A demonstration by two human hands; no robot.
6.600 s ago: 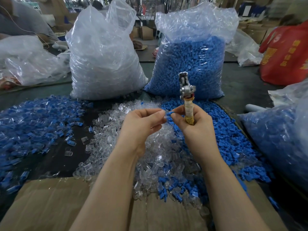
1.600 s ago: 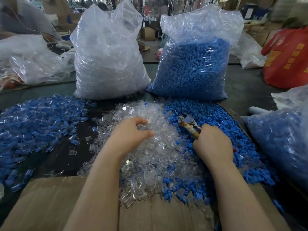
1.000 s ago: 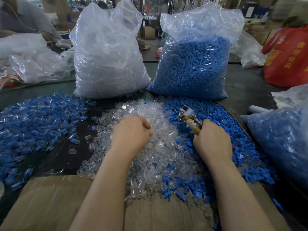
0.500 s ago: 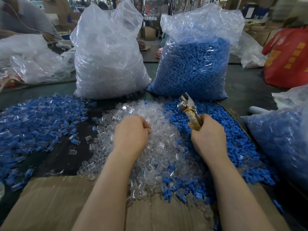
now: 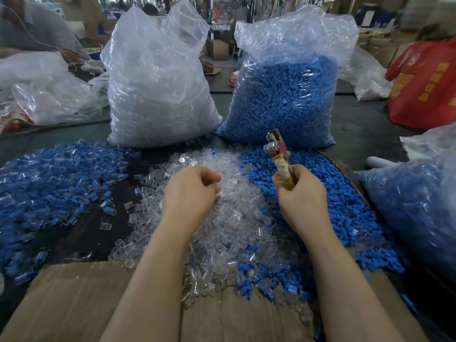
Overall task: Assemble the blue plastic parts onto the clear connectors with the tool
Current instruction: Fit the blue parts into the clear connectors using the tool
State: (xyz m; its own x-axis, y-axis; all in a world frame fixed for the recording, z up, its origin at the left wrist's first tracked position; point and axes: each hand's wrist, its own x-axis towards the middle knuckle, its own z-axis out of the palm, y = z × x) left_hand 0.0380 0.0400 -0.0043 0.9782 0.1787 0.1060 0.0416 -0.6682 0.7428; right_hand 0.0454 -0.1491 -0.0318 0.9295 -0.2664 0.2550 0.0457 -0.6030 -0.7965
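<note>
The tool (image 5: 281, 159) is gripped upright by the right hand (image 5: 299, 193), beside the clear connector heap (image 5: 229, 218); the left hand (image 5: 190, 193) is curled over that heap, its catch hidden; a single connector should be pinched squarely; blue parts (image 5: 320, 183) are piled just right of the heap.

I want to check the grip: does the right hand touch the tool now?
Touching. The head view shows the right hand with fingers curled round the wrapped handle of the tool, metal head pointing up above the fist.
</note>
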